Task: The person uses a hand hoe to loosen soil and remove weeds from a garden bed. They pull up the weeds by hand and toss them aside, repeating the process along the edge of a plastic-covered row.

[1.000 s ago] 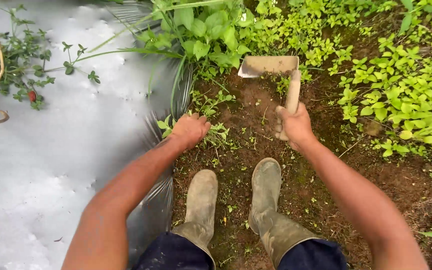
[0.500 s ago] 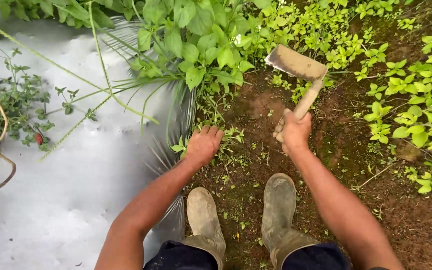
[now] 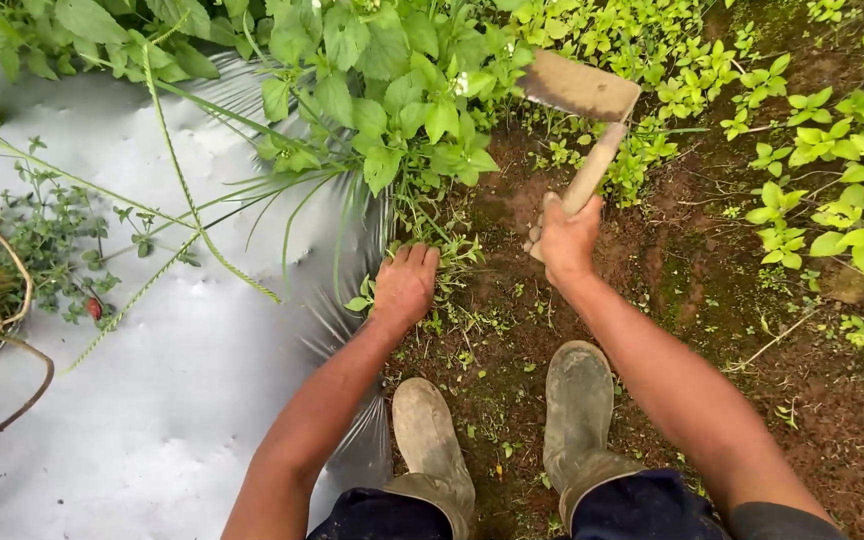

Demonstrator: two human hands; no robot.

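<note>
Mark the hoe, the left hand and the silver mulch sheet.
hoe (image 3: 580, 88), head view, on the metal blade.
left hand (image 3: 405, 287), head view, back of the hand.
silver mulch sheet (image 3: 152, 400), head view, on a bare patch.

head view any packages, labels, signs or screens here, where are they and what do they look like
None in view: only leafy weeds, bare soil and silver plastic sheeting; the right hand holds a wooden-handled hoe and the left hand rests at the weed stems.
</note>
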